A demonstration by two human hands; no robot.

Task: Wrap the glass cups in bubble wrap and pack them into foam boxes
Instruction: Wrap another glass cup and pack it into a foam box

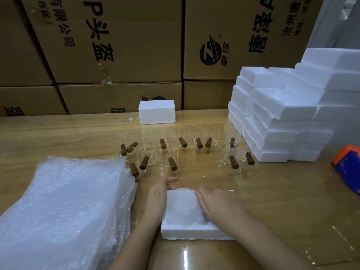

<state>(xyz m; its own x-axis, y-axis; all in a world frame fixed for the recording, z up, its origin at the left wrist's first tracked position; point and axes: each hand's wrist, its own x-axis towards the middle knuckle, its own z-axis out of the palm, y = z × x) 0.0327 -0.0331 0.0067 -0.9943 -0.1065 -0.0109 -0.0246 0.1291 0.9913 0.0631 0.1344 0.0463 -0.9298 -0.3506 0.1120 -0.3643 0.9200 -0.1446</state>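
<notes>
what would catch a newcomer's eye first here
Two hands at the near edge: the left hand holds an open foam box while the right hand presses a bubble-wrapped bundle into it. Behind stand clear glass cups with brown handles, bubble wrap sheets piled left, white foam boxes stacked right.

Right in front of you lies an open foam box, white, with a bubble-wrapped bundle filling its hollow. To your left is a thick pile of bubble wrap sheets. Beyond the box, clear glass cups with brown handles stand upright in a cluster. Behind them sits a closed foam box, and to your right more foam boxes are stacked.
</notes>
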